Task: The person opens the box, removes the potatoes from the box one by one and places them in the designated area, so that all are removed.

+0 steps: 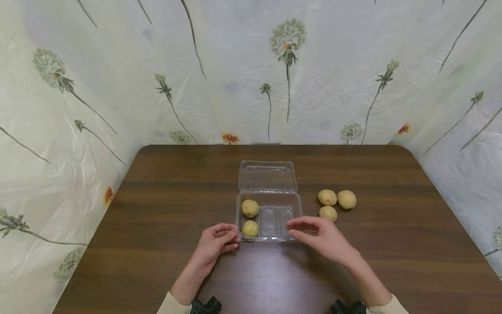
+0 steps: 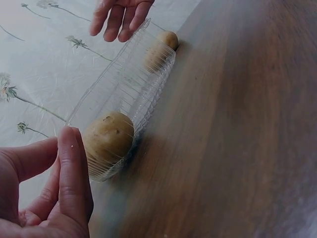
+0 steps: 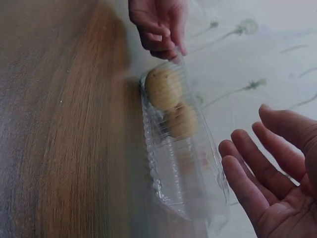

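A clear plastic clamshell container (image 1: 271, 222) lies on the table with its lid (image 1: 268, 178) folded back, away from me. Inside, along its left side, sit two potatoes, a rear one (image 1: 250, 208) and a front one (image 1: 250, 228). My left hand (image 1: 215, 245) pinches the container's front left corner between thumb and fingers, also seen in the left wrist view. At the front right corner, my right hand (image 1: 324, 239) hovers with fingers spread and holds nothing; in the right wrist view its palm (image 3: 282, 213) shows bare beside the container.
Right of the container lie three loose potatoes: one at the back left (image 1: 327, 197), one at the back right (image 1: 347, 199), and one in front (image 1: 328, 213), partly behind my right hand. The brown wooden table (image 1: 176, 196) meets a flower-patterned sheet (image 1: 235, 65) behind.
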A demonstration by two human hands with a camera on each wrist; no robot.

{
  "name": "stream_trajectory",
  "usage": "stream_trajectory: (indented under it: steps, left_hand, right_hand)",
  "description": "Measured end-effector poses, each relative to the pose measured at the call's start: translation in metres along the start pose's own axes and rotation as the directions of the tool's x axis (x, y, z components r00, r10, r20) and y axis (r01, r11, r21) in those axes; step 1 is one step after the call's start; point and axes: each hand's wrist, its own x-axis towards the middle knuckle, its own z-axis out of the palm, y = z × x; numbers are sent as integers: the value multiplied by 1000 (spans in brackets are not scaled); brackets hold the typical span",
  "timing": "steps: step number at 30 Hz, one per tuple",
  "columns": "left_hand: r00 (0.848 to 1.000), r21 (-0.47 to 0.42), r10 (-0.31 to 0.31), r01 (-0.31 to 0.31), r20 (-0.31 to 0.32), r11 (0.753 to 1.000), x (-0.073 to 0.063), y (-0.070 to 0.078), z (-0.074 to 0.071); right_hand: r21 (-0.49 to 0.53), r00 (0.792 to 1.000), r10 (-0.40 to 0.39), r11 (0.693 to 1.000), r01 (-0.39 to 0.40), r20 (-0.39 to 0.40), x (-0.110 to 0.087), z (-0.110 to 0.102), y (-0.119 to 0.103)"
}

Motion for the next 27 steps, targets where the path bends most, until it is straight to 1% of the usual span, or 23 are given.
stream_trajectory:
  steps: [7,17,27]
  left_hand:
    - [1000,3,-1,1,0,1000,1,0,0]
    - [1000,1,1,-1,1,1000,1,-1,1]
    - [1000,-3,9,-9,-2,1000,2,-1,1]
  right_hand:
    - [26,1000,1,1000,-2,13,5,2,1]
    - [57,998,-55,997,53,38,10,6,0]
    - [-15,995,-89,996,89,38,15,12,1]
